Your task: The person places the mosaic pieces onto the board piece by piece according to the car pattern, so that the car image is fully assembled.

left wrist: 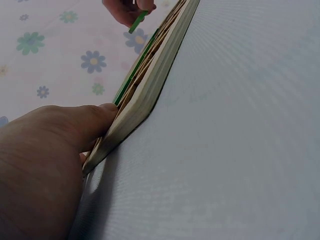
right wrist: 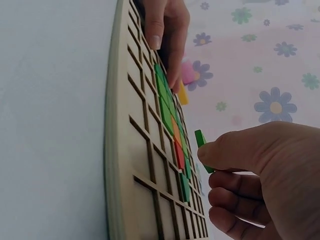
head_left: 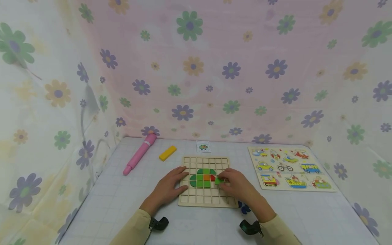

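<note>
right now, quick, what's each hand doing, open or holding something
Left hand: open, resting at the grid board's left edge.
Right hand: closed, pinching a green tile.

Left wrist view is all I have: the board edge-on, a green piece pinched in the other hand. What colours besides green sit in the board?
Observer: From the head view, a red piece and an orange piece sit in the board.
Operator: Where does the right hand hold its green piece, relative to the red?
Observer: In the head view, it appears just right of it.
Operator: Anything past the board's far edge?
Observer: A small picture card, apart from the board.
</note>
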Demonstrator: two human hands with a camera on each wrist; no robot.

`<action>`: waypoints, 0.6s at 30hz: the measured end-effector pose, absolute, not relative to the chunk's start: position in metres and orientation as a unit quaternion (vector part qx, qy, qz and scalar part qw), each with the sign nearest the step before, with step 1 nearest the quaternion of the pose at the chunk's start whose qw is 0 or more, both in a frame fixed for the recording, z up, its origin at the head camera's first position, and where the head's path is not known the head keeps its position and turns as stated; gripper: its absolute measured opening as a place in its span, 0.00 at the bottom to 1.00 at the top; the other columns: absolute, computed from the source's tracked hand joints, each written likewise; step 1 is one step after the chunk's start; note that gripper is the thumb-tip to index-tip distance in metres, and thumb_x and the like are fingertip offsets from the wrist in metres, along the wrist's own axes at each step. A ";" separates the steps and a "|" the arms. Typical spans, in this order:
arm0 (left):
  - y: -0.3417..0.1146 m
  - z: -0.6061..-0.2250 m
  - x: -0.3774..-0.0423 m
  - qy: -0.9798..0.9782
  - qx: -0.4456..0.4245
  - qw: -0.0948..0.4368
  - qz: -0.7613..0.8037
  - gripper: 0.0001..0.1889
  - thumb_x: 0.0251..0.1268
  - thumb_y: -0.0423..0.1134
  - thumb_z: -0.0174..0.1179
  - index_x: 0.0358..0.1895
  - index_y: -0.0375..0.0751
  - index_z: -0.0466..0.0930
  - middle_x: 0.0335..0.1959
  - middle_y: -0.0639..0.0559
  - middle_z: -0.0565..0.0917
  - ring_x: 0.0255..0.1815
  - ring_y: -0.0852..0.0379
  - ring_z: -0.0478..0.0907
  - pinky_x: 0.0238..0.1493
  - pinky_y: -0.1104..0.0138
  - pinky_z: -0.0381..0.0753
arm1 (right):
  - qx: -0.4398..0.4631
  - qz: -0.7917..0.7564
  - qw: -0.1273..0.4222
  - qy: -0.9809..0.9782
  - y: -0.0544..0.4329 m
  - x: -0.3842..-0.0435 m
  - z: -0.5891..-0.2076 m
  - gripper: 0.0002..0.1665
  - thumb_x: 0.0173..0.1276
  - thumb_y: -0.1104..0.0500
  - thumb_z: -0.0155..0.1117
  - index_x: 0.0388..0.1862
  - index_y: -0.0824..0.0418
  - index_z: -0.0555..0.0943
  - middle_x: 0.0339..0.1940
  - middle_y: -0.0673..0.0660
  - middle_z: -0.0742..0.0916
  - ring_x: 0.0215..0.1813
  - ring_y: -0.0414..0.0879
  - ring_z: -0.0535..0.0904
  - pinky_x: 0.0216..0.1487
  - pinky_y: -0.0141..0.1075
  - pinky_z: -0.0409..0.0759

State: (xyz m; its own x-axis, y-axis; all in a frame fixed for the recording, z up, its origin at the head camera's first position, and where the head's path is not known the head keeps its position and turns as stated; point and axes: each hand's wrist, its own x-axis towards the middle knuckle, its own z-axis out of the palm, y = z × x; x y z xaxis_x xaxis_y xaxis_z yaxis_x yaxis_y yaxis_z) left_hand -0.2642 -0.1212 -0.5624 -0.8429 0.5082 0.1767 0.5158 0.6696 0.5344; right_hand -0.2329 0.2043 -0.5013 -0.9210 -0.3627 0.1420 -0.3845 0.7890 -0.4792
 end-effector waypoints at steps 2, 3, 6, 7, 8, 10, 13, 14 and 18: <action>-0.121 -0.563 -0.265 -0.913 -0.280 0.006 -0.295 0.31 0.78 0.53 0.66 0.79 0.48 0.76 0.85 0.53 0.67 0.86 0.46 0.59 0.80 0.43 0.65 | 0.193 0.260 0.014 -0.946 0.201 -0.233 -0.502 0.12 0.68 0.63 0.80 0.49 0.56 0.91 0.43 0.45 0.86 0.44 0.42 0.80 0.51 0.43 0.86; -0.121 -0.564 -0.265 -0.913 -0.280 0.005 -0.297 0.31 0.78 0.53 0.67 0.79 0.48 0.76 0.85 0.53 0.67 0.86 0.47 0.59 0.80 0.43 0.65 | 0.191 0.261 0.012 -0.946 0.200 -0.233 -0.502 0.12 0.68 0.62 0.80 0.49 0.56 0.91 0.43 0.45 0.86 0.44 0.41 0.80 0.51 0.44 0.85; -0.122 -0.565 -0.265 -0.915 -0.278 0.000 -0.293 0.32 0.78 0.54 0.66 0.80 0.49 0.75 0.85 0.54 0.66 0.86 0.48 0.58 0.81 0.45 0.64 | 0.190 0.257 0.009 -0.947 0.197 -0.233 -0.504 0.12 0.68 0.63 0.80 0.49 0.57 0.91 0.43 0.46 0.87 0.43 0.41 0.79 0.50 0.44 0.85; -0.122 -0.565 -0.266 -0.915 -0.278 -0.001 -0.292 0.32 0.78 0.54 0.66 0.80 0.49 0.75 0.85 0.54 0.66 0.86 0.49 0.58 0.81 0.45 0.64 | 0.188 0.253 0.010 -0.949 0.196 -0.233 -0.505 0.11 0.68 0.63 0.80 0.49 0.57 0.91 0.43 0.46 0.87 0.42 0.41 0.79 0.49 0.44 0.85; -0.121 -0.566 -0.266 -0.916 -0.277 -0.003 -0.290 0.32 0.79 0.55 0.66 0.80 0.50 0.75 0.85 0.55 0.66 0.86 0.49 0.58 0.81 0.45 0.64 | 0.189 0.249 0.012 -0.950 0.196 -0.233 -0.506 0.12 0.67 0.64 0.80 0.49 0.57 0.91 0.42 0.46 0.87 0.41 0.40 0.78 0.48 0.43 0.84; -0.121 -0.566 -0.266 -0.915 -0.280 -0.001 -0.290 0.32 0.79 0.54 0.66 0.80 0.49 0.76 0.85 0.53 0.66 0.86 0.47 0.59 0.81 0.44 0.64 | 0.191 0.243 0.017 -0.951 0.196 -0.234 -0.509 0.12 0.67 0.64 0.81 0.48 0.57 0.91 0.42 0.46 0.87 0.40 0.39 0.77 0.46 0.40 0.83; -0.121 -0.566 -0.266 -0.914 -0.284 0.004 -0.289 0.32 0.79 0.54 0.66 0.79 0.48 0.76 0.85 0.52 0.67 0.86 0.46 0.59 0.80 0.43 0.65 | 0.199 0.239 0.022 -0.950 0.196 -0.236 -0.512 0.12 0.66 0.64 0.81 0.48 0.58 0.91 0.40 0.45 0.86 0.38 0.39 0.75 0.43 0.37 0.82; -0.121 -0.565 -0.266 -0.914 -0.285 0.006 -0.290 0.31 0.79 0.54 0.66 0.79 0.47 0.76 0.85 0.51 0.67 0.85 0.45 0.60 0.80 0.43 0.65 | 0.202 0.239 0.022 -0.949 0.195 -0.236 -0.512 0.13 0.66 0.64 0.81 0.48 0.58 0.91 0.40 0.45 0.86 0.37 0.39 0.75 0.42 0.36 0.82; -0.121 -0.563 -0.265 -0.914 -0.283 0.008 -0.292 0.31 0.79 0.53 0.66 0.79 0.47 0.77 0.84 0.52 0.67 0.86 0.45 0.60 0.80 0.43 0.65 | 0.205 0.237 0.019 -0.949 0.192 -0.238 -0.515 0.14 0.66 0.63 0.82 0.49 0.59 0.91 0.39 0.45 0.86 0.37 0.38 0.75 0.41 0.35 0.81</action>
State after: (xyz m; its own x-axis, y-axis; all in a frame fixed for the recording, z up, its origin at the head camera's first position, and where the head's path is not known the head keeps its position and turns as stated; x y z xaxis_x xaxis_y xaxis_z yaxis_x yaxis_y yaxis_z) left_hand -0.2650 -0.1211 -0.5630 -0.8401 0.5120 0.1792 0.5211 0.6700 0.5288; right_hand -0.2376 0.1920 -0.5151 -0.9150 -0.3805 0.1342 -0.3990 0.8033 -0.4421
